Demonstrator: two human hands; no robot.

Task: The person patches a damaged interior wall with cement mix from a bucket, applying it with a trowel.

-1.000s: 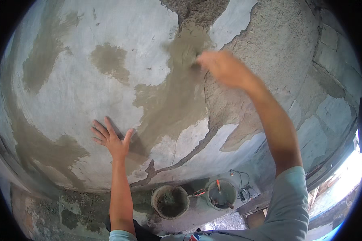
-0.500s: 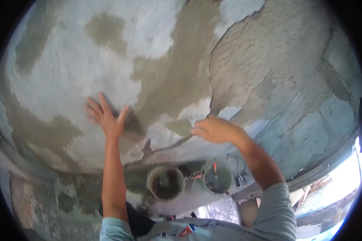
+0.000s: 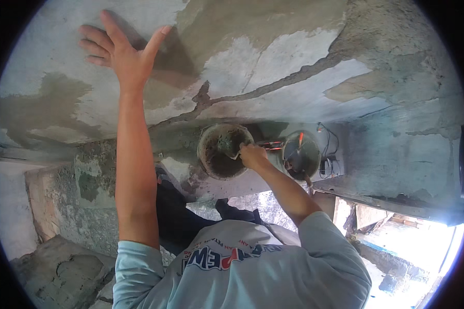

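My left hand (image 3: 127, 55) is spread against the patchy plastered wall (image 3: 252, 54), its fingers apart and nothing in them. Over the right rim of a round bucket (image 3: 203, 148), my right hand (image 3: 253, 156) is closed around the handle of a trowel (image 3: 236, 155). The trowel's blade points into the bucket and shows only in part. Dark grey wet mortar (image 3: 227, 164) lies inside. Damp brown-grey patches and a jagged crack (image 3: 273, 88) run across the wall.
Right of the mortar bucket stands a second bucket (image 3: 318, 160) with an orange-handled tool (image 3: 300, 139) in it. Cables (image 3: 335, 135) lie beside it on the ledge. At the lower right, a bright opening (image 3: 402, 247) shows past the ledge's edge.
My right hand has brought the trowel down from the wall to the mortar bucket. The view has tilted lower, while my left hand stays spread on the wall.
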